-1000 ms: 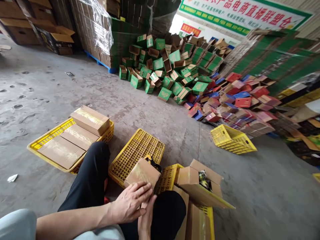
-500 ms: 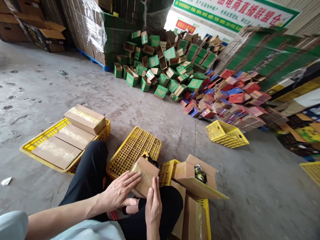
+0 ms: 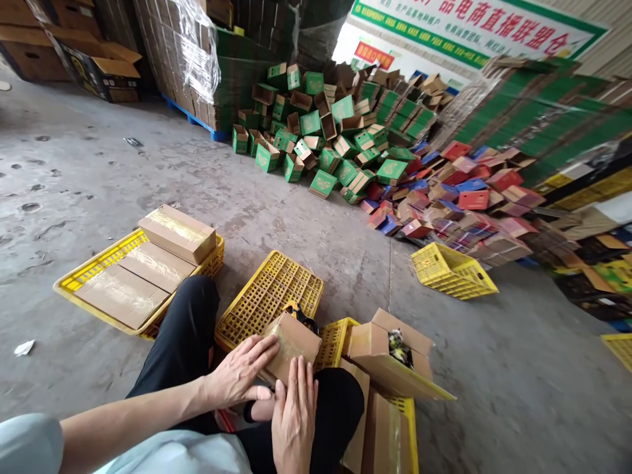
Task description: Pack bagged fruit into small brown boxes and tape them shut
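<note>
A small brown cardboard box (image 3: 295, 339) with clear tape on it sits in front of me, over the near end of an upturned yellow crate (image 3: 274, 286). My left hand (image 3: 241, 368) lies on the box's left side, fingers stretched out. My right hand (image 3: 296, 411) rests flat against its near right part, fingers straight and close together. Neither hand wraps round the box. Just behind the box a yellow and black tool (image 3: 302, 316), perhaps a tape dispenser, shows in part. To the right, an open cardboard box (image 3: 370, 345) with dark and yellowish contents stands on another yellow crate.
On the left, a yellow crate (image 3: 64, 284) holds taped boxes (image 3: 178, 232). The right crate (image 3: 411, 428) has closed boxes in it too. Farther off lie an empty tilted yellow crate (image 3: 451, 271), a heap of green boxes (image 3: 323, 183) and red and blue boxes (image 3: 473, 199).
My right hand has turned from the box's right edge to lie flat on its near right part. The left hand stays on the box. The whole view has shifted slightly.
</note>
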`<state>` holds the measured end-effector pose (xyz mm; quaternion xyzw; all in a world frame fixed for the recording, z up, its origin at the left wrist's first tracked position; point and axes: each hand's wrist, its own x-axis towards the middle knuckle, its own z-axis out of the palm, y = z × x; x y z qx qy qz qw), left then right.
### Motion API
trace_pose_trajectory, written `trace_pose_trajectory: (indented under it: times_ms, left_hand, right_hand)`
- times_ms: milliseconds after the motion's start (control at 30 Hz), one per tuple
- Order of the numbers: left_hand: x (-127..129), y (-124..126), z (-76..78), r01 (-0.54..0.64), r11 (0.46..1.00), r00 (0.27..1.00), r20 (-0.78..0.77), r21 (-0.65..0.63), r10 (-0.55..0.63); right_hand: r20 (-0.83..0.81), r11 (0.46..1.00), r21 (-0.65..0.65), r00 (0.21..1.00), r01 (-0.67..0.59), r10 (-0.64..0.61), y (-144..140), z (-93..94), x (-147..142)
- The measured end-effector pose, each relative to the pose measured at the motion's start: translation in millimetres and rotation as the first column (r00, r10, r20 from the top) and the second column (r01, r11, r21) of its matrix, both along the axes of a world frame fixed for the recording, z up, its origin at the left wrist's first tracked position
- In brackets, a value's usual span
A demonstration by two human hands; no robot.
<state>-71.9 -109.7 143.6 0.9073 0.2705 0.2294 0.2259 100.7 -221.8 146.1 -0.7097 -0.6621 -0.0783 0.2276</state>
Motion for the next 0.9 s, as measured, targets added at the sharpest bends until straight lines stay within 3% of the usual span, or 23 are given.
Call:
trace_pose_trajectory:
  times_ms: [133, 300, 433, 533, 733, 900]
  left_hand:
    - [-1, 32, 10.9, 0.073, 0.994, 0.997, 0.016, -0.076, -0.072]
    - [-3, 55, 14.8, 0.200, 0.969, 0.975, 0.124, -0.149, -0.182]
    - [-3, 48, 6.0, 0.254, 0.943, 0.948, 0.248, -0.217, -0.198]
    - [-2, 38, -0.9, 0.231, 0.941, 0.939, 0.310, -0.248, -0.149]
    - [2, 31, -5.9, 0.230, 0.915, 0.928, 0.359, -0.332, -0.103]
    - [1, 31, -10.8, 0.187, 0.923, 0.946, 0.315, -0.336, -0.077]
  right_hand:
    - [-0.005, 0.998, -0.006, 0.998, -0.066, 0.066, 5, 7.8, -3]
    - [-0.013, 1.000, 0.001, 1.000, -0.020, 0.020, 7, 10.0, -10]
    - [-0.018, 0.998, 0.011, 0.997, -0.070, 0.070, 23, 9.5, -25]
    - [0.027, 0.993, 0.005, 0.993, -0.116, 0.115, 37, 10.0, -35]
    - [0.035, 0.995, -0.069, 0.997, -0.067, 0.069, 48, 15.8, -37]
    - [0.000, 0.995, -0.101, 1.000, 0.009, -0.009, 51, 20.2, -38]
